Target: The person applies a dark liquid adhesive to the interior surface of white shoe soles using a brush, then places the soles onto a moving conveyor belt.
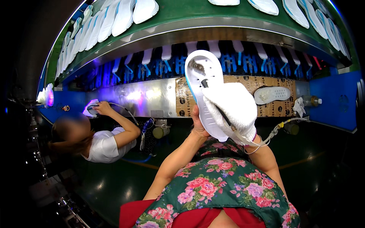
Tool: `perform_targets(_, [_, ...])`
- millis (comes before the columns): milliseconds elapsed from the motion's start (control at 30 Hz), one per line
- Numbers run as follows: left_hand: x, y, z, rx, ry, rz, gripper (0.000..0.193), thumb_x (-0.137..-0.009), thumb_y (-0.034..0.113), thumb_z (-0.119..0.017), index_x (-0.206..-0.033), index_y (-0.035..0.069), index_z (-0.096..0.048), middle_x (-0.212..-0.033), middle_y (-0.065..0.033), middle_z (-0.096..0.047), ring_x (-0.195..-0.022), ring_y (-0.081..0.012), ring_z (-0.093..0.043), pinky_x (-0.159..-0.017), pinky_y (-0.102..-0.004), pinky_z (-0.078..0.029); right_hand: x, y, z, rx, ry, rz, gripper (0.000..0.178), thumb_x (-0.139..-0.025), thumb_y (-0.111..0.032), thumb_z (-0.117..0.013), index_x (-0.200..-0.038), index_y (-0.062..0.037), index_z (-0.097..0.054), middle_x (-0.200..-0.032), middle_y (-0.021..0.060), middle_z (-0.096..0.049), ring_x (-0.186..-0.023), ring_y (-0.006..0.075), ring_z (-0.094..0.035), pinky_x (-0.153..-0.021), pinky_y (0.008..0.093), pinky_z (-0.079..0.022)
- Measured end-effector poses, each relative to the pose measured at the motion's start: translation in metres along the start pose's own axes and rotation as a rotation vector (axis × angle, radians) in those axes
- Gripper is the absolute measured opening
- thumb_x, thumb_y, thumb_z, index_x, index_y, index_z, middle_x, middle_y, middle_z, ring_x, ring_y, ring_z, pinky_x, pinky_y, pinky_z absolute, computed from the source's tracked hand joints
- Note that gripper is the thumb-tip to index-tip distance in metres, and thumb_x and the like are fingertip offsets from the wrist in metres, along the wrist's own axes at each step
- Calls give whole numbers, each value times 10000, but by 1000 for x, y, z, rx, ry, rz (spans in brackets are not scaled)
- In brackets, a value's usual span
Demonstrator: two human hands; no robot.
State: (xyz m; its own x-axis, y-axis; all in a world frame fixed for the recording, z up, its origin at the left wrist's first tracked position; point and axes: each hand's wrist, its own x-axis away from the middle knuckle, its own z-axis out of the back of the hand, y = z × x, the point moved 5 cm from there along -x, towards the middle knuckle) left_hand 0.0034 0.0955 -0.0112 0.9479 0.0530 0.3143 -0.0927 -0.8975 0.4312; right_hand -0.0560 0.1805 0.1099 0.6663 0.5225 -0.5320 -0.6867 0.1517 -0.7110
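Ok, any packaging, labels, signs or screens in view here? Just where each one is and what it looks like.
Cardboard sheet: flattened brown carton with small dark printed marks, laid on the bench behind the white shoe sole held in the left hand; a second white sole lies on it.
Small bottle: right of the cardboard, pale cap; label unclear.
No signs or screens visible.

Shoe factory line, green conveyor belt [182, 13] carrying white soles [121, 15], racked soles [228, 60] beneath
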Motion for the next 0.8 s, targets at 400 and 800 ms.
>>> perform_targets(400, [-1,12,5,-84,82,-53,934,-821,791,-441,-1469,125,-351,-1426,-132,-465,-1283,-311,-484,-1088,-485,-389,-11,-18,0,-64,138,48,258,-749,-42,-732,-1007,-57,-729,-950,113,-716,-813,277,-673,-741,351,-530])
perform_targets(800, [-19,33,13,221,-206,-114,984,-769,858,-421,-1447,148,-352,-1298,-172,-541,-1120,-396,-578,-979,-558,-472,-4,-20,-11,-245,65,30,208,-760,-56,-754,-967,-57,-734,-907,113,-721,-819,267,-691,-763,346,-534])
